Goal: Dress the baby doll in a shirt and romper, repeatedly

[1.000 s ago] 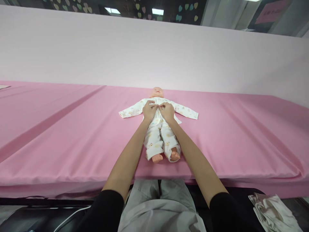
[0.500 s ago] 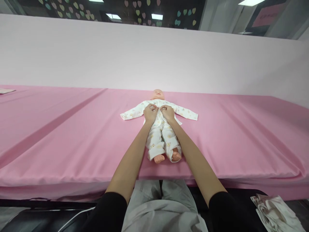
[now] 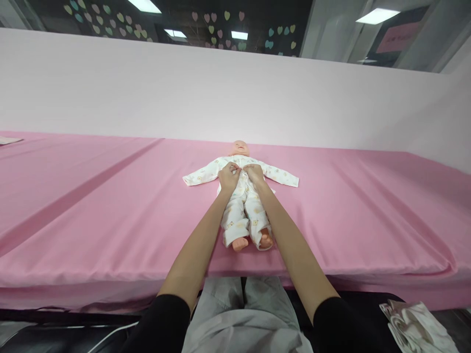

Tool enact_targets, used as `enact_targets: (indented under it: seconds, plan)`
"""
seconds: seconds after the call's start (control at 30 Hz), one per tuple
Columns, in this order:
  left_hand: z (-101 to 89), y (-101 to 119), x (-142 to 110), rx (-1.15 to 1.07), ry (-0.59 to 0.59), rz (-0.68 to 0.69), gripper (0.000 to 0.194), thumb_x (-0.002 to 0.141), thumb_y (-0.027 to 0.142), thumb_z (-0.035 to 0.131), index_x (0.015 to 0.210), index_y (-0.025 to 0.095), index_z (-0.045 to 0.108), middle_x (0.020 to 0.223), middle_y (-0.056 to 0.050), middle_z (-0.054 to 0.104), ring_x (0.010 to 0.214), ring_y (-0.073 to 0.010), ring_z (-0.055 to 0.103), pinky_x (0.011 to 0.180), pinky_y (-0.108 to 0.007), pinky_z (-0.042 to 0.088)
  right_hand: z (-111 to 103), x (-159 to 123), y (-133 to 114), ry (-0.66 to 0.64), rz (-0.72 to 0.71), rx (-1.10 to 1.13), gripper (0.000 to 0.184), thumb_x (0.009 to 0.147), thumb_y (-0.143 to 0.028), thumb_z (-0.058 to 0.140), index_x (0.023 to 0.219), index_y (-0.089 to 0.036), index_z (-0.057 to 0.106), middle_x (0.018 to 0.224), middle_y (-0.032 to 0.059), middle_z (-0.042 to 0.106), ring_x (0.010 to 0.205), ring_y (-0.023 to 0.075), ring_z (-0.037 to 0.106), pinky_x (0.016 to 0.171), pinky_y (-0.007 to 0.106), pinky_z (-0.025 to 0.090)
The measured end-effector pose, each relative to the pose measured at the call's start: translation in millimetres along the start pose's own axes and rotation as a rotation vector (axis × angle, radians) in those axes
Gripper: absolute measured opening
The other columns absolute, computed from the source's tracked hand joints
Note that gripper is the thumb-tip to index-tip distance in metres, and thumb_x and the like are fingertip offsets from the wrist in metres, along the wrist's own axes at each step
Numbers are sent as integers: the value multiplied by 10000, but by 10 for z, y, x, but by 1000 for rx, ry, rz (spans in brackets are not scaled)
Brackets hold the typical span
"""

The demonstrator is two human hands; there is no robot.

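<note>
A baby doll (image 3: 240, 147) lies on its back with its head toward the wall and its bare feet toward me. It wears a white patterned jacket (image 3: 206, 173) with both sleeves spread sideways, and matching trousers (image 3: 235, 220). At the doll's chest, my left hand (image 3: 228, 176) pinches the front of the jacket. My right hand (image 3: 254, 174) meets it there, fingers closed on the jacket's front edge. The fingertips nearly touch. Whatever small fastening may be between them is hidden.
Pink cloth (image 3: 110, 211) covers the wide table, with folds running across it. A white wall (image 3: 235, 93) rises behind. Crumpled pale fabric (image 3: 419, 326) lies at the lower right, and a white cable (image 3: 114, 333) at the lower left. A flat pale item (image 3: 10, 140) rests far left.
Both hands stay at the doll's chest with small finger movements; the right fingers have drawn in closer to the left. The whole view has shifted slightly downward in the picture.
</note>
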State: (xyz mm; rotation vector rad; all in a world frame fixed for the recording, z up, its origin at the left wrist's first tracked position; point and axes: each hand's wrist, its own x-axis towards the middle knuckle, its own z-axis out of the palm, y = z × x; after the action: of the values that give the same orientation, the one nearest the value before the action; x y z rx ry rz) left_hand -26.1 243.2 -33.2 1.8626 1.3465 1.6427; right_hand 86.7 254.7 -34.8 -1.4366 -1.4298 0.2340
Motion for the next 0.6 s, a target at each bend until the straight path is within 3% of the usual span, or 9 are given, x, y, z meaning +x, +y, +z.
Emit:
enact_targets:
  seconds: [0.13,0.3,0.47,0.6]
  plan:
    - [-52,-2,-100,183,-68,161,226,746,209,560,971,225,583,907,-31,686,851,-232,577,821,-363,395,-29,-154,-98,66,52,-114,163,784,-306,477,817,-218,610,655,-16,597,636,156,544,652,268,402]
    - [-172,-37,-280,265,-177,292,386,783,264,526,1163,202,498,1150,-67,603,991,-259,494,918,-401,332,-71,-273,-195,35,-85,-272,224,872,-249,389,896,-225,610,737,13,602,703,171,544,691,277,370]
    - [-230,-58,-327,263,-190,412,243,823,249,493,1056,208,550,1181,-66,547,1077,-224,473,961,-367,314,-177,-495,-205,-4,-238,-439,300,877,-233,397,1102,-169,585,928,111,600,866,239,540,799,353,354]
    - [-240,-25,-327,290,-175,401,148,828,265,507,928,221,607,1135,-60,533,1002,-214,496,936,-361,341,-267,-667,-200,10,-295,-403,292,826,-203,451,1075,-112,573,976,124,602,928,253,509,848,363,356]
